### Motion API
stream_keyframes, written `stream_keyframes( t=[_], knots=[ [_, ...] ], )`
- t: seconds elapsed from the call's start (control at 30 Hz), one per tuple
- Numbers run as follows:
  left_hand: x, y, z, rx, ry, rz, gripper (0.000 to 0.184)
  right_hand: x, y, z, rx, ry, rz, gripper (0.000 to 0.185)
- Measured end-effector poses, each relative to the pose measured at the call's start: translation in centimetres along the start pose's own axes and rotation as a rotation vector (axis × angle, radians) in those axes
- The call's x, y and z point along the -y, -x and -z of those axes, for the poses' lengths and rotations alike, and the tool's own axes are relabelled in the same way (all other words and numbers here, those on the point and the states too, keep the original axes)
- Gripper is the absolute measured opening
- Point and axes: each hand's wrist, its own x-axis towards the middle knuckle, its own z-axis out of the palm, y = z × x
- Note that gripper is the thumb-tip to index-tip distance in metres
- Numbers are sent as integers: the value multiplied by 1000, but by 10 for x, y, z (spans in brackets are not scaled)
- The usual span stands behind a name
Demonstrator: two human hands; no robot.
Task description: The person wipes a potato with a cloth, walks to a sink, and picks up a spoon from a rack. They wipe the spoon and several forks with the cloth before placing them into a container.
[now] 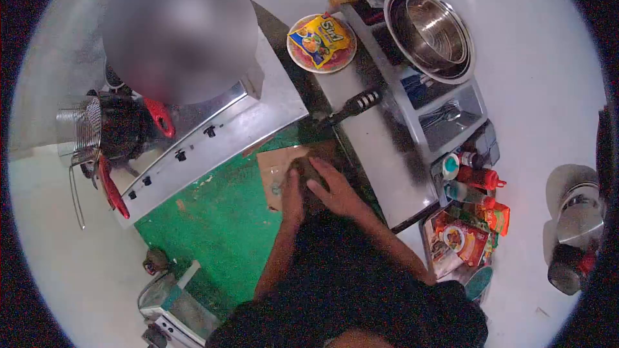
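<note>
My left hand (293, 194) and my right hand (331, 188) are held close together in front of my body, a small gap between them. The right hand's fingers are stretched out and its thumb stands apart, pointing toward the left hand. Seen edge-on, the left hand looks straight-fingered. A dark brownish patch shows between the fingertips; I cannot make out whether it is an object. Below the hands, a flat piece of cardboard (272, 166) lies on the green floor (213, 219).
Left is a steel stove (271, 113) with a red-handled pot (122, 125). On the right counter (390, 154) are a plate (342, 63) with a yellow packet (318, 40), a black-handled utensil (362, 101), steel bowls (431, 29), a cutlery tray (478, 104) and a red bottle (480, 177).
</note>
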Motion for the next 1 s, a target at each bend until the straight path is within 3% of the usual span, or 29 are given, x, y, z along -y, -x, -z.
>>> stream_keyframes(
  t=[0.07, 0.13, 0.23, 0.27, 0.37, 0.43, 0.47, 0.53, 0.57, 0.67, 0.8, 0.87, 0.93, 1.0],
  knots=[
    [-10, 7, -28, 68, -199, -144, 46, -3, 27, -10, -187, 72, -72, 41],
    [-16, 18, -58, 25, -453, -328, 48, -6, 32, 12, -187, 135, -138, 37],
    [-16, 28, -74, 134, -538, -330, 47, -10, 44, 38, -307, 152, -159, 29],
    [-3, 25, -77, 112, -556, -469, 45, -10, 51, 44, -365, 144, -160, 26],
    [-31, 50, -84, 244, -644, -418, 43, -3, 69, 52, -437, 5, -320, 22],
    [-27, 61, -84, 283, -820, -470, 42, -8, 87, 45, -503, -105, -347, 27],
    [0, 61, -69, 327, -872, -694, 40, -15, 102, 36, -570, -116, -326, 33],
    [11, 97, -81, 417, -667, -673, 37, -11, 137, 35, -568, -345, -177, 45],
    [-10, 130, -101, 411, -487, -407, 36, -18, 165, 31, -587, -349, -205, 49],
    [34, 153, -74, 772, -757, -200, 33, -25, 245, 25, -544, -504, -253, 55],
    [117, 164, -75, 1269, -1037, -411, 33, -44, 389, 20, -476, -591, -500, 49],
    [149, 214, -105, 1144, -1296, -892, 39, -50, 456, 9, -555, -527, -586, 46],
    [174, 250, -120, 1201, -1649, -1058, 63, -67, 510, -26, -726, -565, -635, 45],
    [205, 275, -120, 1233, -1720, -1043, 74, -68, 550, -47, -915, -622, -712, 44]
  ],
)
